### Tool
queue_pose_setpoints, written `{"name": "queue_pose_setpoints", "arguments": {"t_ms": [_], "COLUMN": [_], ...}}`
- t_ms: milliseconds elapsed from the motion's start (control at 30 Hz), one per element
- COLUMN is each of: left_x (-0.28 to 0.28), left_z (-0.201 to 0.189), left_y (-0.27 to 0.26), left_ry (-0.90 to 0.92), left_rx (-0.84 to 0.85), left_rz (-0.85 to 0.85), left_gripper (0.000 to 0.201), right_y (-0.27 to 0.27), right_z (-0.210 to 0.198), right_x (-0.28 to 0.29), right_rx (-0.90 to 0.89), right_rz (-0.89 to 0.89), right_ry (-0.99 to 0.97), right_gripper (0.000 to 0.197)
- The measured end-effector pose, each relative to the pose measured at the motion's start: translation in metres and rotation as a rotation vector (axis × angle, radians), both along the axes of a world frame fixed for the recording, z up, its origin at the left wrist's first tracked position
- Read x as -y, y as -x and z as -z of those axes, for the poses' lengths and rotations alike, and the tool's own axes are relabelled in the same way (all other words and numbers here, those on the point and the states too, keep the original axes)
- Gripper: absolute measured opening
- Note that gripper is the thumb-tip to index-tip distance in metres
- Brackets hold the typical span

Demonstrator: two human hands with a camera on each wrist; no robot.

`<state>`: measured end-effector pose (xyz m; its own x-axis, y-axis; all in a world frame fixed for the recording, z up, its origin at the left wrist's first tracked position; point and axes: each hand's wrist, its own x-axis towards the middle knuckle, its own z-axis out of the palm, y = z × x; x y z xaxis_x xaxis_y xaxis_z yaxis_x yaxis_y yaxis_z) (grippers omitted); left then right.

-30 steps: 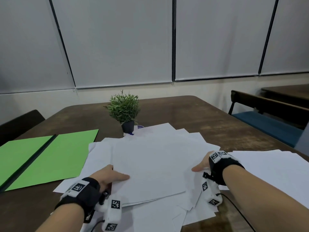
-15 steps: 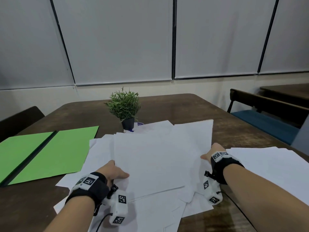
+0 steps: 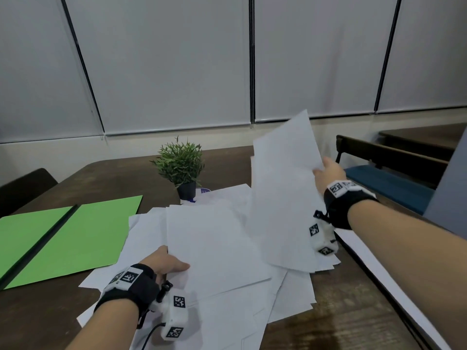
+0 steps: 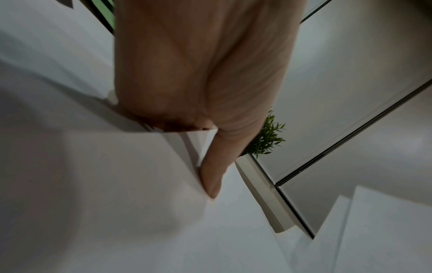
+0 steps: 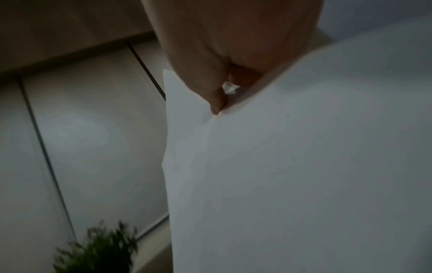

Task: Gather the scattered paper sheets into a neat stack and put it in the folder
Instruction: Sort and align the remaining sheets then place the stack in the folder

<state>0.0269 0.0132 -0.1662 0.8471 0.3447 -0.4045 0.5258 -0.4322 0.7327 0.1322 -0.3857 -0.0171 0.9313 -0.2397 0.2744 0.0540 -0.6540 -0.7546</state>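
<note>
White paper sheets (image 3: 217,248) spread in a loose overlapping pile on the wooden table (image 3: 341,311), near the front edge. On top, gripped at the left edge by the left hand (image 3: 163,261), thumb (image 4: 212,177) pressed on the upper face, other fingers under the paper. To the right, a few sheets (image 3: 283,198) lifted steeply, lower edge touching the pile; pinched at the right edge by the right hand (image 3: 328,173), perhaps two or three sheets, hard to count in the blurred wrist view. Open green folder (image 3: 63,238) flat on the left, just beside the pile. Small potted plant (image 3: 180,168) behind the pile. More white paper (image 3: 374,261) at the right edge, under the right forearm. Blue chair (image 3: 386,188) further right.
</note>
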Motion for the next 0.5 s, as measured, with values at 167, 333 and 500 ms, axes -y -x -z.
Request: {"name": "queue_pose_setpoints", "arguments": {"t_ms": [167,333,500], "left_x": [0.005,0.012,0.017], "left_z": [-0.006,-0.012,-0.014], "left_y": [0.003,0.009,0.009], "left_ry": [-0.013,0.041,0.155], "left_rx": [-0.016,-0.009,0.068], "left_rz": [0.002,-0.025,-0.102], "left_gripper": [0.097,0.07,0.048], "right_y": [-0.001,-0.004,0.003], "right_z": [-0.055,-0.087,-0.107], "right_x": [-0.005,-0.019,-0.036], "right_rx": [0.15,0.284,0.316], "right_rz": [-0.03,-0.069,-0.126], "right_ry": [-0.082,-0.143,-0.19], "right_gripper": [0.028,0.025,0.008]}}
